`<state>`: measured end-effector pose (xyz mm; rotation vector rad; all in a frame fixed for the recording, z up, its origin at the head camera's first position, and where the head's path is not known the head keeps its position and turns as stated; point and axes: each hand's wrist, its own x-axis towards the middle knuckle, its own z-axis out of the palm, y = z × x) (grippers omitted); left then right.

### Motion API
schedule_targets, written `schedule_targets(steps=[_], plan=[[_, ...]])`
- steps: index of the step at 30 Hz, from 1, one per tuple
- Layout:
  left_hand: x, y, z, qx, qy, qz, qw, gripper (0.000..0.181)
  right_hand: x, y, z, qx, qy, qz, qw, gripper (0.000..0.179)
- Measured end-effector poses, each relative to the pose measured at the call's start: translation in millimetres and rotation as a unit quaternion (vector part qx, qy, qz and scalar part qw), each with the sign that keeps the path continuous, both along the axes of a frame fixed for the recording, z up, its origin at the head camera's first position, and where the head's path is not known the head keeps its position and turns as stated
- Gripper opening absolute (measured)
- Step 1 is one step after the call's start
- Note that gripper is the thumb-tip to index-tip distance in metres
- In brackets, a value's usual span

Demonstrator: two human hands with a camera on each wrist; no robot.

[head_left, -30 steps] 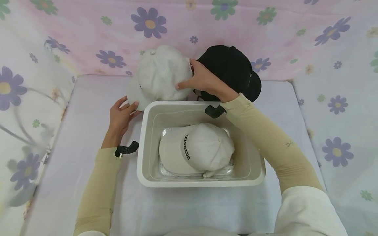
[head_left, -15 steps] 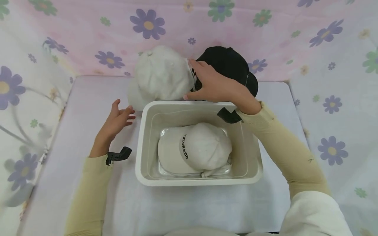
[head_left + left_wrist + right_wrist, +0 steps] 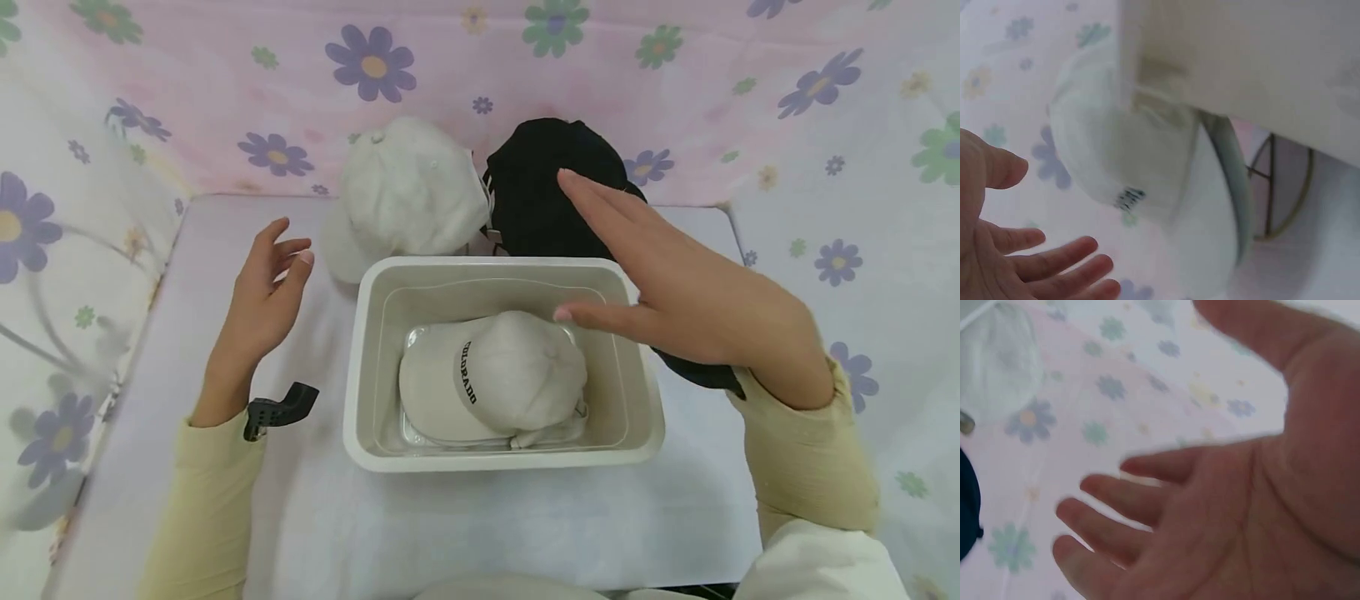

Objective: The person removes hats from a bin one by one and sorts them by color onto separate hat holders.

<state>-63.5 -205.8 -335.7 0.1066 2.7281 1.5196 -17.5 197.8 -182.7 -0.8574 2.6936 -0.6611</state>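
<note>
Behind the bin stands a white baseball cap (image 3: 412, 192), its brim to the left; small dark lettering shows on its front in the left wrist view. Beside it on the right is a black baseball cap (image 3: 547, 187), partly hidden by my right hand (image 3: 690, 292). That hand is raised over the bin's right end, fingers straight and thumb spread, holding nothing. My left hand (image 3: 262, 292) hovers left of the white cap's brim with relaxed fingers, apart from it. A cream cap (image 3: 525, 375) lettered COLORADO lies in the beige plastic bin (image 3: 504, 462), brim to the left.
A clear plastic packet (image 3: 412, 433) lies under the cream cap in the bin. Flower-print cloth (image 3: 442, 50) hangs behind and at both sides of the white-covered table (image 3: 315, 517). Black camera mounts (image 3: 281, 410) sit on the wrists.
Both hands have let go of the white cap. The left hand has drawn back leftward; the right has lifted away to the right and toward me. The white cap stays behind the bin.
</note>
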Motion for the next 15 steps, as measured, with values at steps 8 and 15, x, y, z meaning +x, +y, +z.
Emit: schedule_targets(steps=[8,15], plan=[[10.7,34.7,35.8,0.072,0.143,-0.026,0.9867,0.044,37.9,39,-27.5,0.005,-0.013,-0.019,0.9997,0.106],[13.7,70.9,55.0,0.077,0.216,-0.125,0.9653,0.045,53.3,59,-77.8,0.027,-0.039,-0.035,0.9983,0.122]])
